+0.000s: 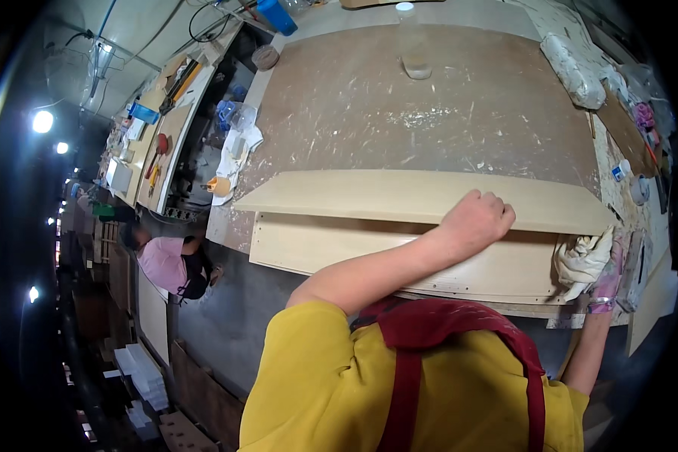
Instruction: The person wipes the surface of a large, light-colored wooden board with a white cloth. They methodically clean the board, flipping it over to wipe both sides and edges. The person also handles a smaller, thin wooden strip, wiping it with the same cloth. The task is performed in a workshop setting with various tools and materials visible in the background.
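A cream wooden board runs across the near side of the worktable, tilted over a second pale panel that has small holes along its near edge. A dark gap shows between the two. My left hand is closed on the upper board's near edge, right of its middle; its fingertips are hidden. At the right end of the panels, a crumpled off-white cloth is bunched against them. My right hand, in something pink from the wrist up, is on the cloth, fingers mostly hidden.
The brown worktable is scuffed and flecked white. A clear bottle with a white cap stands at its far side. A wrapped white roll and small jars lie on the right. A person in pink sits low at left, beside a tool bench.
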A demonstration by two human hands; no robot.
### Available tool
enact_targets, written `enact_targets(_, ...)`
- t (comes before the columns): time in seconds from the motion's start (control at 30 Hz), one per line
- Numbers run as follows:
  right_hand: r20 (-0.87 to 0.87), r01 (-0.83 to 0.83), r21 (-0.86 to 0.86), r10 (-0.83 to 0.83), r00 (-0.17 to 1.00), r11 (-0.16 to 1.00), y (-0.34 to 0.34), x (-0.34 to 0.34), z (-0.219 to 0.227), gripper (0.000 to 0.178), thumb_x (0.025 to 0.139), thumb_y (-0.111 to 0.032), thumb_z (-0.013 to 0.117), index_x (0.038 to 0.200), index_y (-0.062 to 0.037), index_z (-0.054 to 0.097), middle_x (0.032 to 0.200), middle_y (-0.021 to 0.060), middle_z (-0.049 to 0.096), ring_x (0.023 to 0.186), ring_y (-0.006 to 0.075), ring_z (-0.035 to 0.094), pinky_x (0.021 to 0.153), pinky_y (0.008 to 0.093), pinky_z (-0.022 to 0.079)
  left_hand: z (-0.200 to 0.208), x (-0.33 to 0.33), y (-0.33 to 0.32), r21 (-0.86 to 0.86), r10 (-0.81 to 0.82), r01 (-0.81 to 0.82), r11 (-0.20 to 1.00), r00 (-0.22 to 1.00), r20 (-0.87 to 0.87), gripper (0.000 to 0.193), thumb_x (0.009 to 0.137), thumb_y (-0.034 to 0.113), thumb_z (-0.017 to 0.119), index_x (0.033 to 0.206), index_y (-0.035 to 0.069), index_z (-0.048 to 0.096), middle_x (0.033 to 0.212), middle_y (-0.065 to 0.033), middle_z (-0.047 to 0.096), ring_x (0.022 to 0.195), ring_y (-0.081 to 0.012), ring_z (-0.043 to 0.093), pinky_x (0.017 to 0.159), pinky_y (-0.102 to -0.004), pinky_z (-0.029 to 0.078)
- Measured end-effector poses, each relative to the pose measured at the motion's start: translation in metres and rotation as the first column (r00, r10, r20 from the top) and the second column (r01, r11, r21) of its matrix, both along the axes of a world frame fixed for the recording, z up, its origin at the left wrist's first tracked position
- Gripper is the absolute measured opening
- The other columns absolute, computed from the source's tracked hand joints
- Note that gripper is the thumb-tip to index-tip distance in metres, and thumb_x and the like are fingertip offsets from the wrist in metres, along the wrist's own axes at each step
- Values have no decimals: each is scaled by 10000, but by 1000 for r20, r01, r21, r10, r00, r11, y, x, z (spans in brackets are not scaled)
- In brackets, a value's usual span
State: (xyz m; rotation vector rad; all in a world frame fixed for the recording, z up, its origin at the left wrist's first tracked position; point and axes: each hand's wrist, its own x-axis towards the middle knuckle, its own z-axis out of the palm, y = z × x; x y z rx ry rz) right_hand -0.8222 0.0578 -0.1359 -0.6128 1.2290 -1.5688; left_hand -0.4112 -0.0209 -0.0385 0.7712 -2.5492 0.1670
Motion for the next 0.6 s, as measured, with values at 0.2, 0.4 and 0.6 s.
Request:
enact_targets(0.2,79,112,77,-118,990,991,22,36,7,322,933,-255,395,1154,-48,505,1090,88,559,952,192,571,839,330,471,-20,2,14,-107,-9,10,994,1000,17,242,633,124,554,854,24,553,734,-48,542,642,-146,505,516,-250,376)
enact_targets(0.4,186,-40,23,35,982,999,34,39,6,347,940,-228,377,1205,-18,458,1114,96,552,1035,185,531,912,323,424,-20,5,11,-50,-84,86,995,996,40,272,627,128,557,876,18,549,792,-72,567,643,-146,506,523,-242,388)
enact_targets(0.6,-64,-263,331,300,952,906,48,59,63,359,911,-243,456,1174,-1,497,1154,82,538,1046,176,521,929,299,400,-31,9,13,-15,-48,49,999,998,36,340,629,122,565,954,19,562,892,-123,584,705,-163,526,579,-242,434)
